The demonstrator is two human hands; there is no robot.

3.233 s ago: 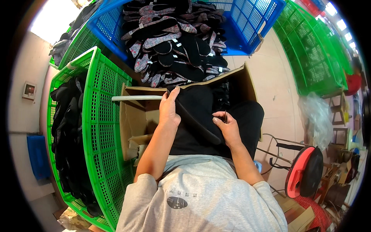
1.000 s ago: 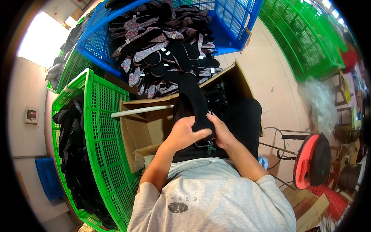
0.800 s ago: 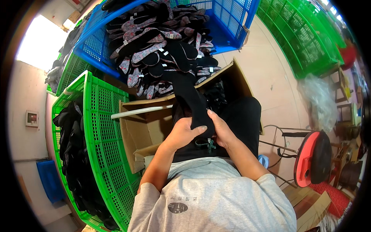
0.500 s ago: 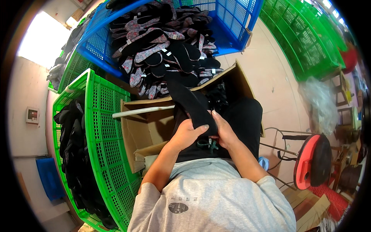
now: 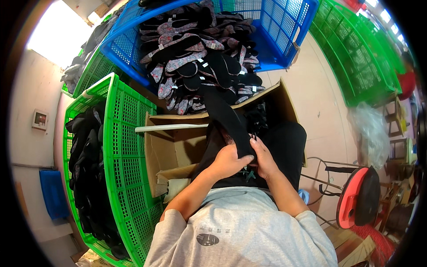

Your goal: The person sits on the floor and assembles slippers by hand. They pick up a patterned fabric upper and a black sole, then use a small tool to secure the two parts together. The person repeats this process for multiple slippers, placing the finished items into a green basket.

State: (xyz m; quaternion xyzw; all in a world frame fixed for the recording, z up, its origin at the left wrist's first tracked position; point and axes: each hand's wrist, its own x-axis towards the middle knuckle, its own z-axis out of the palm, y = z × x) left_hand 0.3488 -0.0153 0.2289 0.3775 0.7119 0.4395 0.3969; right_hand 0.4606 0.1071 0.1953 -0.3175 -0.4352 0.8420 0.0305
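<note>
Over my lap I hold a long black cloth slipper (image 5: 229, 122), its far end pointing up and left toward the slipper pile. A strip of patterned lining shows along its left edge. My left hand (image 5: 227, 161) is closed around the near left part, thumb lying across the top. The fingers of my right hand (image 5: 263, 159) pinch its near right edge. My palms hide the slipper's near end. Just beyond it, several black slippers with floral-patterned fabric and small white tags (image 5: 195, 66) lie heaped, spilling from a blue crate (image 5: 281, 33).
An open cardboard box (image 5: 156, 167) stands against my legs, a pale rod (image 5: 171, 127) across it. At left is a green crate (image 5: 133, 178) of black pieces. Green crates (image 5: 356, 58), a clear plastic bag (image 5: 371, 133) and a red-and-black round seat (image 5: 358, 196) stand to the right.
The whole view has shifted slightly, with the crates now lying further right. Both hands keep hold of the slipper, which has turned a little, showing more of its patterned lining.
</note>
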